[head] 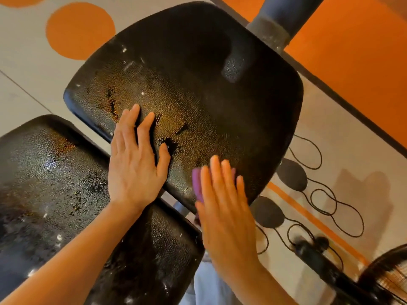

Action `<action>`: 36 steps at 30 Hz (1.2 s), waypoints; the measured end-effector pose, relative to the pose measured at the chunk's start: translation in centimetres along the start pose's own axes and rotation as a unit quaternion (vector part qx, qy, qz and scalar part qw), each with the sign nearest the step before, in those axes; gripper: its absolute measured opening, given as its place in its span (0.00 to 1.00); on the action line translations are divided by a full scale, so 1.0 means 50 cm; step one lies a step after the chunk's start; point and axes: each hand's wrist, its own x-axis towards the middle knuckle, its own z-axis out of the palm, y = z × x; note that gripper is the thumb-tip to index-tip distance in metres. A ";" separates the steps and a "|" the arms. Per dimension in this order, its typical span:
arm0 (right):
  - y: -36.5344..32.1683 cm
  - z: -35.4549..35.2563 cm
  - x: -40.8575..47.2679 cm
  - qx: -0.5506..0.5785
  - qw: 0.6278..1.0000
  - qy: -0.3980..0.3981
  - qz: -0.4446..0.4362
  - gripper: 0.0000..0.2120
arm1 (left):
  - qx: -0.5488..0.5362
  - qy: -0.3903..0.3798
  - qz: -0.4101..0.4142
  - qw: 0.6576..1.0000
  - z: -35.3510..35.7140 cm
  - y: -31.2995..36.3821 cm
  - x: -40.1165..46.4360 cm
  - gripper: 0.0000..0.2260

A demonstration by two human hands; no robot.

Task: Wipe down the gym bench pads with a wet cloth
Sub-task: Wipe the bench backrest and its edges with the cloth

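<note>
Head cam: two black textured bench pads, far pad [198, 84] and near pad [55, 183], both speckled with wet patches and white flecks. Left hand [134, 164] flat on far pad's near edge, fingers spread, gripping nothing. Right hand [224, 208] flat too, fingers straight and together, pressing purple cloth [196, 183] onto far pad's near-right corner; cloth mostly hidden under palm. Black cords [319, 194] looped on floor, right.
</note>
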 end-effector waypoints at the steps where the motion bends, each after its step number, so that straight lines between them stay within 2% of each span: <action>1: 0.003 0.007 -0.015 -0.006 0.999 -0.013 -0.050 0.27 | 0.001 -0.001 0.002 1.000 0.000 0.000 -0.001 0.25; 2: 0.022 0.010 0.009 -0.003 0.997 -0.016 -0.073 0.26 | 0.003 -0.002 0.001 1.000 0.000 0.000 -0.002 0.25; 3: 0.041 0.006 0.055 0.003 0.999 0.001 -0.054 0.25 | 0.004 -0.002 -0.001 1.000 0.000 0.000 -0.001 0.25; 6: 0.060 -0.023 0.212 0.036 0.994 0.053 0.089 0.25 | 0.001 0.000 -0.004 1.000 0.000 0.002 -0.001 0.25; 7: 0.051 -0.017 0.220 0.036 0.993 0.051 0.100 0.26 | -0.005 -0.002 -0.006 1.000 -0.001 0.001 -0.002 0.25; 8: 0.043 -0.008 0.199 0.030 0.996 0.050 0.065 0.26 | -0.017 -0.005 -0.004 1.000 -0.003 0.000 -0.002 0.25; 11: 0.054 -0.001 0.050 -0.010 0.993 -0.006 -0.114 0.28 | -0.044 -0.015 0.003 0.999 -0.024 -0.008 -0.002 0.26; 12: 0.068 -0.002 0.016 -0.016 0.990 -0.018 -0.140 0.28 | -0.042 -0.016 0.002 0.999 -0.034 -0.017 -0.006 0.26; 14: 0.071 0.003 0.022 -0.008 0.991 -0.014 -0.136 0.26 | -0.026 -0.014 -0.015 0.999 -0.057 -0.042 -0.021 0.26; 17: -0.007 0.005 0.135 0.016 0.993 0.012 -0.117 0.26 | 0.000 -0.004 -0.057 0.998 -0.080 -0.094 -0.047 0.25; 19: -0.031 0.010 0.174 0.011 0.988 0.002 -0.153 0.27 | 0.017 -0.006 -0.077 0.997 -0.081 -0.118 -0.061 0.26; 22: 0.040 0.004 0.101 -0.031 0.967 -0.014 -0.253 0.29 | 0.034 -0.006 -0.089 0.995 -0.074 -0.128 -0.072 0.26; 26: 0.110 -0.012 -0.003 -0.063 0.965 -0.038 -0.252 0.30 | 0.025 -0.003 -0.099 0.995 -0.076 -0.124 -0.072 0.25; 32: -0.042 -0.009 0.159 -0.046 0.956 -0.026 -0.290 0.26 | 0.027 -0.001 -0.095 0.995 -0.074 -0.123 -0.073 0.25; 34: 0.008 -0.001 0.121 -0.089 0.932 -0.029 -0.349 0.30 | 0.031 0.002 -0.097 0.995 -0.072 -0.126 -0.075 0.25; 36: 0.077 -0.012 0.052 -0.107 0.921 -0.048 -0.371 0.42 | 0.028 0.005 -0.097 0.995 -0.072 -0.125 -0.074 0.24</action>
